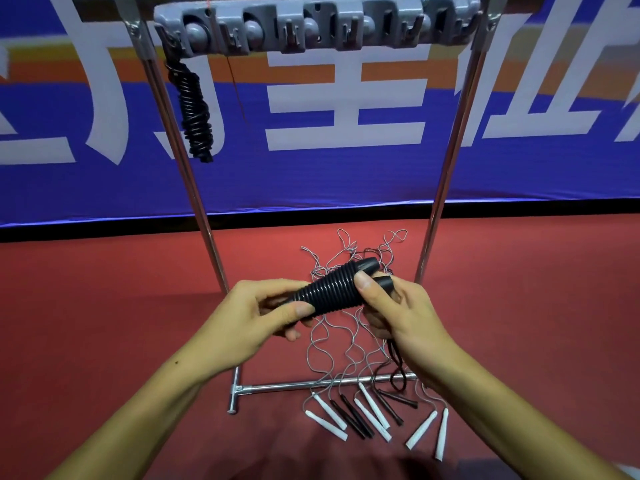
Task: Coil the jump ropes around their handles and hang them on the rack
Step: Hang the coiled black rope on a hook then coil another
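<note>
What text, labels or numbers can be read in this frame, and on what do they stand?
"主": large white character on the blue banner behind the rack.
Other white characters on the banner: cut off by the frame or rack posts, not readable.
Rack, rope handles, coiled black rope: no print visible.

6 white handles (370,410), 5 black handles (353,417)

Left hand (263,315) fingers hide the coiled black jump rope's (332,285) lower end; rack (315,27) top cropped.
</note>
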A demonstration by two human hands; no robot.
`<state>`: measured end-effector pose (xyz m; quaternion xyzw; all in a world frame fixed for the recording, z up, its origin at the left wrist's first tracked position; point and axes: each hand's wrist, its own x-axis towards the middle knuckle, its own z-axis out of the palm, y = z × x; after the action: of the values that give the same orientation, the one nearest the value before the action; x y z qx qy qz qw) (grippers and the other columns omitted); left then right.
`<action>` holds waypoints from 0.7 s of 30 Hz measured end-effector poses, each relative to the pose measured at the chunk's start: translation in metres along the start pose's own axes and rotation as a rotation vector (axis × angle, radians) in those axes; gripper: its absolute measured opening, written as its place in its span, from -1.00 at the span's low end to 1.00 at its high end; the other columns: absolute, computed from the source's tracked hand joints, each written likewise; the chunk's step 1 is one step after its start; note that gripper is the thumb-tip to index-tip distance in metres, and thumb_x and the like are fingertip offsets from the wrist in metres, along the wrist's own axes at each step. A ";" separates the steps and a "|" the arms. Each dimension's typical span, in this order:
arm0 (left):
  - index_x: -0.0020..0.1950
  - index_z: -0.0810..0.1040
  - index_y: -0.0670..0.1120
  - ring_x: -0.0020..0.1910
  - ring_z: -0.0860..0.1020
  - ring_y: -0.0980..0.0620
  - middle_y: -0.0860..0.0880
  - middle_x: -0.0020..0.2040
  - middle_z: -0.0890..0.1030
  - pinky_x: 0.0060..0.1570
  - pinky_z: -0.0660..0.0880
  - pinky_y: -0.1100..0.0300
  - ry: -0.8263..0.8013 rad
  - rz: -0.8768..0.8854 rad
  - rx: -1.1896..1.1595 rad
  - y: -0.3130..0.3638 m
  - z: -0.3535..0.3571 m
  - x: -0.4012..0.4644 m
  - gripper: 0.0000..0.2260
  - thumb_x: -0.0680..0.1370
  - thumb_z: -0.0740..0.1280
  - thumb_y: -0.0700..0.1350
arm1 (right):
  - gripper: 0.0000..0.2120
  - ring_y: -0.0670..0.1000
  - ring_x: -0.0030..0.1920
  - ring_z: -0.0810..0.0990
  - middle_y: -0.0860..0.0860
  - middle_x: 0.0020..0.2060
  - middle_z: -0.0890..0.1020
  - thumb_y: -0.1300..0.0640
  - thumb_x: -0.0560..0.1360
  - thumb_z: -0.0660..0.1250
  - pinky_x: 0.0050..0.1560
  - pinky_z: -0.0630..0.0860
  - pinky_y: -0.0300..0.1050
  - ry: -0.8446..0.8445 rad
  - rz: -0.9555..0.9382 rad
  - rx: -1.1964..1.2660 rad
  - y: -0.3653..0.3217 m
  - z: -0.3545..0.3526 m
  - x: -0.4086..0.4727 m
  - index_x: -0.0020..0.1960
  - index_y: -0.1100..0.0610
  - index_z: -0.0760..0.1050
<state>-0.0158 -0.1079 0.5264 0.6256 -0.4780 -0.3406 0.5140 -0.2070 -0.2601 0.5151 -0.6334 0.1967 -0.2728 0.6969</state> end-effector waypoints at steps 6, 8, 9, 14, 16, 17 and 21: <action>0.29 0.63 -0.12 -0.21 0.59 -0.02 -0.17 -0.08 0.69 -0.08 0.61 0.06 -0.213 -0.090 0.118 -0.007 0.002 -0.003 -0.82 0.69 0.35 -0.23 | -0.65 0.00 -0.38 0.23 0.01 -0.39 0.30 -0.13 0.59 0.36 -0.38 0.16 -0.08 -0.044 -0.002 -0.177 0.003 0.000 0.000 -0.16 0.12 0.41; 0.29 0.65 -0.09 -0.24 0.57 0.02 -0.16 -0.10 0.67 -0.10 0.58 0.07 -0.135 -0.042 0.209 -0.011 0.003 -0.002 -0.80 0.69 0.35 -0.24 | -0.60 0.00 -0.40 0.24 0.03 -0.39 0.31 -0.15 0.58 0.36 -0.40 0.18 -0.12 -0.085 -0.017 -0.256 0.002 -0.003 0.003 -0.14 0.20 0.43; 0.30 0.66 -0.05 -0.27 0.56 0.04 -0.15 -0.11 0.67 -0.12 0.57 0.10 -0.083 -0.011 0.253 -0.012 0.005 -0.001 -0.77 0.68 0.36 -0.24 | -0.61 -0.02 -0.41 0.24 0.01 -0.40 0.33 -0.12 0.58 0.37 -0.41 0.19 -0.16 -0.101 -0.023 -0.272 -0.001 -0.005 0.005 -0.07 0.23 0.47; 0.21 0.71 -0.02 -0.23 0.57 0.02 -0.18 -0.12 0.69 -0.18 0.58 0.11 0.048 0.010 0.113 -0.013 0.000 0.003 -0.81 0.63 0.39 -0.11 | -0.66 0.02 -0.47 0.47 0.10 -0.25 0.71 0.19 0.55 0.48 -0.46 0.32 -0.19 -0.167 0.114 -0.175 -0.008 -0.021 0.012 0.25 0.18 0.44; 0.18 0.71 -0.02 -0.26 0.56 0.01 -0.18 -0.14 0.68 -0.20 0.56 0.10 0.075 0.013 0.132 -0.013 -0.006 0.004 -0.82 0.62 0.39 -0.08 | -0.82 0.08 -0.47 0.52 0.18 -0.19 0.73 0.20 0.63 0.39 -0.47 0.39 -0.15 -0.101 0.053 -0.251 -0.005 -0.025 0.013 0.15 0.26 0.47; 0.18 0.70 -0.03 -0.29 0.55 0.02 -0.17 -0.15 0.68 -0.20 0.55 0.10 0.077 0.029 0.184 -0.014 -0.008 0.004 -0.84 0.63 0.39 -0.10 | -0.86 0.10 -0.45 0.54 0.18 -0.19 0.73 0.20 0.65 0.35 -0.46 0.44 -0.12 -0.064 0.025 -0.275 -0.003 -0.025 0.012 0.11 0.28 0.49; 0.14 0.69 0.04 -0.27 0.63 -0.09 -0.01 -0.19 0.70 -0.13 0.62 -0.06 0.147 0.067 0.447 -0.018 -0.006 0.003 -0.82 0.61 0.38 0.04 | -0.89 -0.10 -0.31 0.63 -0.04 -0.25 0.73 0.15 0.64 0.38 -0.21 0.53 -0.27 0.069 -0.075 -0.494 0.003 -0.025 0.013 -0.03 0.15 0.63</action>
<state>-0.0052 -0.1088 0.5105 0.7308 -0.5231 -0.1626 0.4072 -0.2124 -0.2877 0.5096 -0.7816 0.2575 -0.2637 0.5033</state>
